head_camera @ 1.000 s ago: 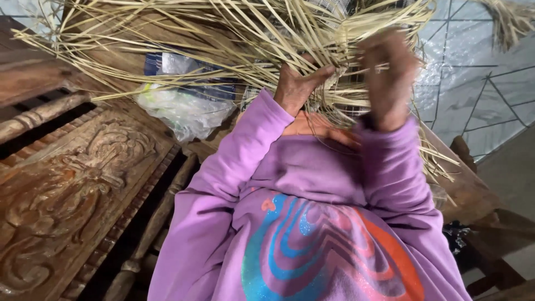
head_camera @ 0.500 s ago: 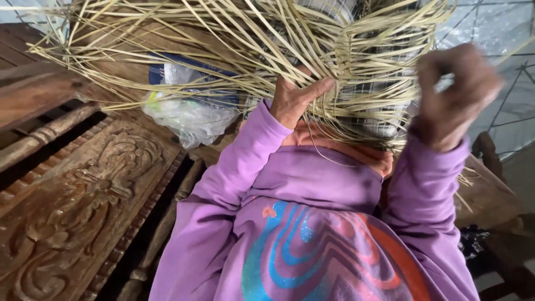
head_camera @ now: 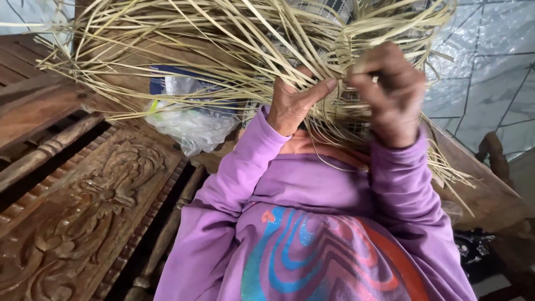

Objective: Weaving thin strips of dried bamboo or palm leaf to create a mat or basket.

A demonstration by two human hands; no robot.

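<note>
Left hand (head_camera: 292,103) pinches straw strips (head_camera: 223,44), thumb out toward 3 o'clock. Right hand (head_camera: 390,92) clenched on the woven straw piece (head_camera: 345,53) held up at 12. Loose strips fan toward 9, over a plastic bag (head_camera: 186,125) and carved wooden bench (head_camera: 95,206). Risk: a hard tug may snap or unpick strips.

A crumpled clear plastic bag (head_camera: 186,125) lies on the carved wooden bench, left of the purple sleeve and partly under the fanned straw strips. A dark blue package (head_camera: 184,83) shows just behind it, mostly hidden. A yellow-green scrap shows through the bag's left side; no signs or screens appear.
</note>
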